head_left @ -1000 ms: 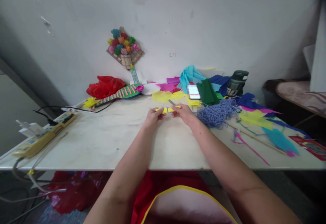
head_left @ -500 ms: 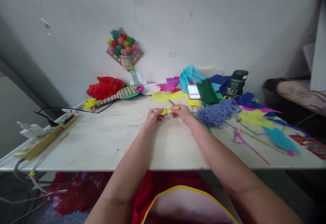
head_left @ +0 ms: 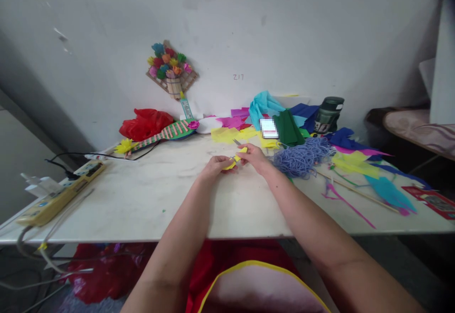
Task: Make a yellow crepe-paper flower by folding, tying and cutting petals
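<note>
Over the middle of the table, a small folded strip of yellow crepe paper (head_left: pixel 232 162) is stretched between both my hands. Some yarn seems to cross its middle, though it is small and hard to make out. My left hand (head_left: pixel 216 166) pinches the lower left end. At the upper right end, my right hand (head_left: pixel 254 156) has its fingers closed on the paper. A pointed grey blade (head_left: pixel 236 142), like a scissor tip, shows just beyond my right hand; the rest of it is hidden. A heap of purple-blue yarn (head_left: pixel 302 157) lies right of my right hand.
Crepe paper sheets, such as a dark green one (head_left: pixel 289 130), lie along the back with a phone (head_left: pixel 269 128) and a dark jar (head_left: pixel 329 115). A decorated green shape (head_left: pixel 174 131) and a power strip (head_left: pixel 60 199) are at left. A thin stick (head_left: pixel 359 192) lies at right.
The yellow paper has tilted from nearly level to slanting, its right end up and its left end down. My left hand has dropped slightly. Both hands keep hold.
</note>
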`<state>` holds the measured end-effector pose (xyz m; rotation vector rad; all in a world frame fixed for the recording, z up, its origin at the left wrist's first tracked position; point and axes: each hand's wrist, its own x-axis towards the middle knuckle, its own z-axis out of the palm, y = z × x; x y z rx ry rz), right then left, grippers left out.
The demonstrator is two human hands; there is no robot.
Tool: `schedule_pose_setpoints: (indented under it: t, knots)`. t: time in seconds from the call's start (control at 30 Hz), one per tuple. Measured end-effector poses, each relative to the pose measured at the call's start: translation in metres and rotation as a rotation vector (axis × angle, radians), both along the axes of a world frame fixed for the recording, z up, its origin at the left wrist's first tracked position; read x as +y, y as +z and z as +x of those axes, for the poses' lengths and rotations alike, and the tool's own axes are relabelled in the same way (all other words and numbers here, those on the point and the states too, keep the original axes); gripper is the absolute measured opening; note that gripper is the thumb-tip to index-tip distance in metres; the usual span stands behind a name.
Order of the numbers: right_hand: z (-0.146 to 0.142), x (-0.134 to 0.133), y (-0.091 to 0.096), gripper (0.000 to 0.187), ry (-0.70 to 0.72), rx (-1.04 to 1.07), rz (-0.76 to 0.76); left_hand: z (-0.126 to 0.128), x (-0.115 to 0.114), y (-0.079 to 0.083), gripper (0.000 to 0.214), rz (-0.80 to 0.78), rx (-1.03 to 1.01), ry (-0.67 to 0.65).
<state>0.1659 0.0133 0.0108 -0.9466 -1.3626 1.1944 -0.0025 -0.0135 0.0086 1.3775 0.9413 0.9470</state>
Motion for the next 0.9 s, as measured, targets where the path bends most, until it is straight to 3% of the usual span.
schedule_pose_setpoints:
  t: [0.27,0.53,0.77,0.9]
  knots:
    - [-0.001,0.001,-0.002,0.036,0.083,-0.215,0.144,0.001,0.001,-0.003,0.034,-0.006,-0.013,-0.067]
    - [-0.003,0.002,-0.002,0.028,0.119,-0.27,0.233,0.002,0.0,-0.005,0.031,-0.025,-0.043,-0.059]
    - [-0.005,0.005,-0.007,0.025,0.086,-0.296,0.287,0.008,-0.003,-0.004,0.031,-0.08,-0.11,-0.039]
    - [-0.007,0.004,-0.008,0.03,0.026,-0.233,0.266,0.012,-0.003,-0.006,0.029,-0.099,-0.247,-0.067]
